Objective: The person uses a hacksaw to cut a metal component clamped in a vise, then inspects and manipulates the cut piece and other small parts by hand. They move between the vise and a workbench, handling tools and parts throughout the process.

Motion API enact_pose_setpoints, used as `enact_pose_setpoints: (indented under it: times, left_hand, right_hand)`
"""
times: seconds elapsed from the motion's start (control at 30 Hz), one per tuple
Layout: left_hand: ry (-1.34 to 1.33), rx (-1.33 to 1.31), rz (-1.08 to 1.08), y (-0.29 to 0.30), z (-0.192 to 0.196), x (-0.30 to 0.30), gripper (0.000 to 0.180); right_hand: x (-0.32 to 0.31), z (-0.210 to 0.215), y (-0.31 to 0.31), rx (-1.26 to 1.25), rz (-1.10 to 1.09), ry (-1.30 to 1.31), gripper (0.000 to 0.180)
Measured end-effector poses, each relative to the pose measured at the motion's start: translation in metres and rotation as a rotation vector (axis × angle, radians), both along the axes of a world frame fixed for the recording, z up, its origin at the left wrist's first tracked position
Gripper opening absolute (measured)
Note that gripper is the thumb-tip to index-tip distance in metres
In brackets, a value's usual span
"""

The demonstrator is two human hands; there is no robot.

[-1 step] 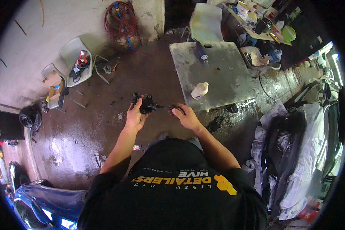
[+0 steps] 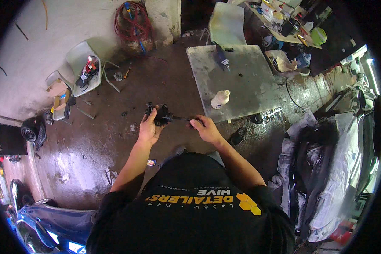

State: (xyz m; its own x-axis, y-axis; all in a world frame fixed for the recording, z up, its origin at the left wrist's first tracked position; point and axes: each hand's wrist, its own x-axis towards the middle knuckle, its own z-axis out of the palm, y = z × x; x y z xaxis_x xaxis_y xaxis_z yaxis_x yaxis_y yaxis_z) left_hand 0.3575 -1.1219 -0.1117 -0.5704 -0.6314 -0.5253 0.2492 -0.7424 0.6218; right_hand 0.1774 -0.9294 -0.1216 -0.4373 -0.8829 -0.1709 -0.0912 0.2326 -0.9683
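Note:
In front of me, above the dark floor, my left hand [image 2: 149,125] is closed around a black mechanical part [image 2: 161,116] with several knobby ends. Its exact kind is too dark to make out. From the right, my right hand [image 2: 206,129] grips a dark thin-shafted tool [image 2: 181,119], its fingers pinched round the rear end. The shaft's tip meets the right side of the black part; whether it sits inside the part cannot be seen. Just beyond my right hand, a white bottle [image 2: 220,99] stands on the near edge of a grey, stained table [image 2: 245,86].
A dark power tool [image 2: 221,56] lies on the table's far side. Plastic chairs [image 2: 84,61] holding tools and boxes stand at left, near a coiled red hose [image 2: 133,27]. Plastic-covered panels [image 2: 334,169] crowd the right. A blue car [image 2: 59,218] is at lower left.

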Motion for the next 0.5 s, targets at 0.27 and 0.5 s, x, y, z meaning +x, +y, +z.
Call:
enact_pose_setpoints:
  times: [0.27, 0.5]
  left_hand:
    - [-0.013, -0.068, -0.060, 0.019, -0.009, -0.001, 0.027]
    - [-0.059, -0.020, -0.086, 0.023, -0.004, -0.011, 0.028]
  right_hand:
    - [0.022, 0.001, 0.011, -0.041, -0.022, 0.119, 0.029]
    - [0.021, 0.026, 0.018, 0.012, -0.052, 0.330, 0.031]
